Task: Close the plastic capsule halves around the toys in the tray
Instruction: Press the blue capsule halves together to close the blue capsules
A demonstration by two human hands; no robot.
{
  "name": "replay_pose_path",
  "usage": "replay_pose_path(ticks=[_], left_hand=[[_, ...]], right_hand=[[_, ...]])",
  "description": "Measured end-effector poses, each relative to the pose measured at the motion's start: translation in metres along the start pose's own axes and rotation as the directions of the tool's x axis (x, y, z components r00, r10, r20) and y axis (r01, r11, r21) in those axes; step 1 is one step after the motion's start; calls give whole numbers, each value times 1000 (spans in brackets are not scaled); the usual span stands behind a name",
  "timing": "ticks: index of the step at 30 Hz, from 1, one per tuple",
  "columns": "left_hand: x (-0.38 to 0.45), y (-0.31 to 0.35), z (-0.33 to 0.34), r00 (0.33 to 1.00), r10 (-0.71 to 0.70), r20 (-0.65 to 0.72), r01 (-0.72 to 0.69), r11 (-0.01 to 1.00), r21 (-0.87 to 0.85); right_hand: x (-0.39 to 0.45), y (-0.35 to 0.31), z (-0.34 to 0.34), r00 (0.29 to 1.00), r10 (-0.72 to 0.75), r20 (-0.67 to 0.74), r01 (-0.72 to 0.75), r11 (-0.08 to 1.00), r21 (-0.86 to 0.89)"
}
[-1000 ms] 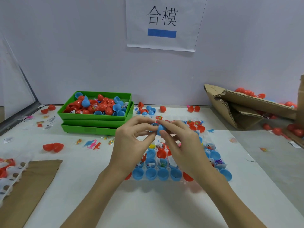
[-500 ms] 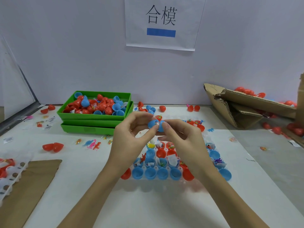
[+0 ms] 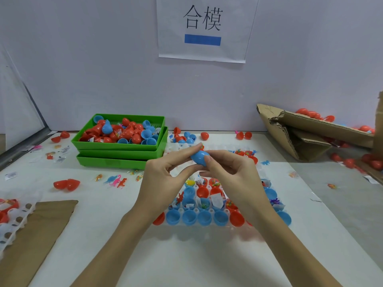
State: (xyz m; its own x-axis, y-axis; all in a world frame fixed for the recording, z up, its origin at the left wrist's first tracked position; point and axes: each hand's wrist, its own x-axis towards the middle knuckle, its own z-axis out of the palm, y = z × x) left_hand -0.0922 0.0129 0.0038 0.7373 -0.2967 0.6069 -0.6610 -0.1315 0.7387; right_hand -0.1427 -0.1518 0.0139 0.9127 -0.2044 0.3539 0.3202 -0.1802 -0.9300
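Observation:
A blue plastic capsule (image 3: 200, 158) is held in the air above the tray, its two halves pressed together. My left hand (image 3: 165, 179) pinches its left end between thumb and fingers. My right hand (image 3: 232, 175) pinches its right end. Below them lies a clear plastic tray (image 3: 205, 225) with rows of open blue and red capsule halves (image 3: 189, 217), several holding small toys and paper slips. Both hands hide part of the tray's middle and right rows.
Two stacked green bins (image 3: 122, 156) at the back left hold loose red and blue halves. Torn cardboard (image 3: 300, 133) with red capsules lies at the right. Brown cardboard (image 3: 37, 230) and a second clear tray (image 3: 14, 222) sit front left. Loose toy dinosaurs (image 3: 116, 180) and a red capsule (image 3: 66, 184) lie on the table.
Both hands have lifted slightly with the blue capsule. The two halves, slightly apart before, are now pressed together into one closed shape.

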Motion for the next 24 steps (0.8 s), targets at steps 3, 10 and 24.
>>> replay_pose_path(ticks=[3,10,24], left_hand=[[-2,-1,3,999,25,19,-26,999,35],[-6,-3,12,989,144,-22,-136,968,211],[-2,0,3,975,221,13,-220,964,147]], right_hand=[[-1,-1,1,1000,4,-16,-3,999,32],[-8,-2,10,995,103,4,-101,974,204],[-2,-6,1,878,179,444,-439,672,596]])
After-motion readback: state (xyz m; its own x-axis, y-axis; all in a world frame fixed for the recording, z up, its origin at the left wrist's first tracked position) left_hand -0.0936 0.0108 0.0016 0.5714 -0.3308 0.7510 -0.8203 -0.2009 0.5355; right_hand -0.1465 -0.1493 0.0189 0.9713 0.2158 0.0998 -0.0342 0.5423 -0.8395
